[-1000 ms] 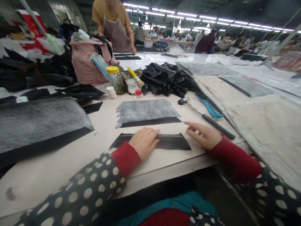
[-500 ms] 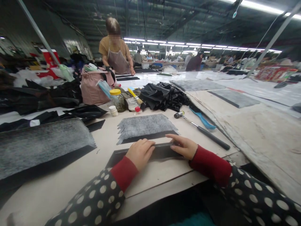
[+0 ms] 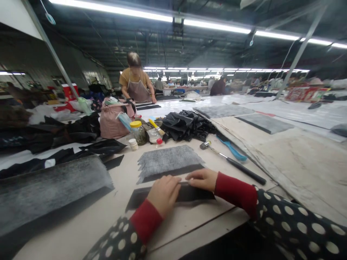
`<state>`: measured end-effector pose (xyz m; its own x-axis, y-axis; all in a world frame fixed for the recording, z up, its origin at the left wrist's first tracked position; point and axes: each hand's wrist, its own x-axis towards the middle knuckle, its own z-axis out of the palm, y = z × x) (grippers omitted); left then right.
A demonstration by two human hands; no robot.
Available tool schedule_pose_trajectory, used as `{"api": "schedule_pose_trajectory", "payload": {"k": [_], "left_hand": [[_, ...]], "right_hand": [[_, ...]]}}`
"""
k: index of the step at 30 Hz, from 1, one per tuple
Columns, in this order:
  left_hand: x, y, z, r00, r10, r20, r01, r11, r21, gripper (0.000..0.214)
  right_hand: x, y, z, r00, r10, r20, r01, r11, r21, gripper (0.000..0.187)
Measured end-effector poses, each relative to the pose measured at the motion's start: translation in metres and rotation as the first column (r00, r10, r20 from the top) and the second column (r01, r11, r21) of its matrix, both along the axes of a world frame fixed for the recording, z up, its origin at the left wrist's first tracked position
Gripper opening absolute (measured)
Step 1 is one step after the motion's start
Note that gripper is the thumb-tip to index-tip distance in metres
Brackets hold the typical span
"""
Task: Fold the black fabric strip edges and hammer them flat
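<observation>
A black strip of sheet material (image 3: 195, 194) lies across the pale board in front of me. My left hand (image 3: 164, 193) bends over its middle, fingers close together and tips at the far edge. My right hand (image 3: 202, 179) grips the same far edge just to the right, with thumb and forefinger near each other. The hands nearly meet, and the left one covers part of the strip. Just beyond lies a fanned stack of grey-faced pieces with black borders (image 3: 169, 159). A black-handled hammer (image 3: 234, 162) rests to the right of that stack.
Larger grey-and-black pieces (image 3: 56, 184) lie at left. Farther back are a yellow-lidded jar (image 3: 138, 133), a white bottle (image 3: 133, 144), a brush (image 3: 156, 127), a pink bag (image 3: 116, 119) and a black heap (image 3: 187, 124). A blue tool (image 3: 233, 150) lies near the hammer. A co-worker (image 3: 137, 83) stands across the table.
My right hand has shifted left along the strip's far edge, closer to my left hand, and its thumb and forefinger have come together. The view has tilted upward.
</observation>
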<state>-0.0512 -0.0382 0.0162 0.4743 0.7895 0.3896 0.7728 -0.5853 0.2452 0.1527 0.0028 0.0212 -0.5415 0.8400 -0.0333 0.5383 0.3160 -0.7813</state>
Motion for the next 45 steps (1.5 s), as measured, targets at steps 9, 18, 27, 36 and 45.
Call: {"api": "schedule_pose_trajectory", "payload": {"k": [9, 18, 27, 36, 45], "left_hand": [[0.007, -0.019, 0.011, 0.955, -0.192, 0.226, 0.068, 0.884, 0.463, 0.034], [0.003, 0.003, -0.022, 0.962, -0.221, 0.159, 0.211, 0.974, 0.077, 0.032], [0.000, 0.009, -0.021, 0.985, -0.148, 0.086, 0.158, 0.979, -0.128, 0.026], [0.017, 0.036, -0.013, 0.993, -0.111, -0.029, 0.108, 0.991, -0.079, 0.022], [0.064, 0.073, -0.012, 0.997, -0.035, -0.075, 0.030, 0.997, -0.065, 0.018]], "right_hand": [[0.001, 0.022, 0.067, 0.996, 0.007, -0.088, 0.032, 0.900, 0.435, 0.029], [0.022, 0.185, 0.183, 0.773, -0.580, -0.257, 0.608, 0.561, 0.563, 0.036], [0.018, 0.118, 0.056, 0.985, -0.133, 0.109, -0.004, 0.619, 0.786, 0.026], [0.035, 0.054, -0.018, 0.859, -0.020, 0.512, -0.435, 0.499, 0.750, 0.033], [0.020, 0.043, -0.017, 0.755, -0.098, 0.649, -0.464, 0.619, 0.634, 0.022]]}}
